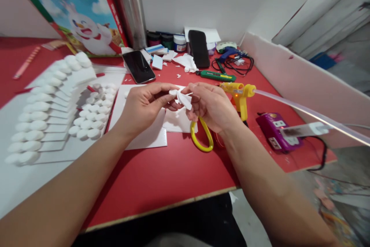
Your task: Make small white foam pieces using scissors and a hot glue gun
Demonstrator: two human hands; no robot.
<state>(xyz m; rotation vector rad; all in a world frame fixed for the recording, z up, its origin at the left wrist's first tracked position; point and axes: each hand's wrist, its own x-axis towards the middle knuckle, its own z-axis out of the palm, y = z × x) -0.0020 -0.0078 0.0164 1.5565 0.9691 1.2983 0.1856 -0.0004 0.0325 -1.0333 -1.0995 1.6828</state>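
Over the middle of the red table, a small folded piece of white paper or foam point(184, 99) is between my two hands. My left hand point(146, 102) pinches its left end between thumb and fingers. On the other side my right hand point(215, 104) has its fingertips closed at the piece's right edge, where a thin white strip sticks out. Beneath the hands lie a white board point(150, 141) and white sheets point(180, 123). Yellow-handled scissors point(200, 146) rest below my right hand, their blades hidden. A yellow glue gun point(239, 98) with a clear glue stick stands just right of that hand.
Rows of white oval pieces point(37, 125) on strips and a tray of white discs point(92, 118) cover the left. Two phones point(139, 66), a green cutter point(216, 76), paint jars and a steel bottle point(131, 12) are behind. A purple box point(279, 131) sits right.
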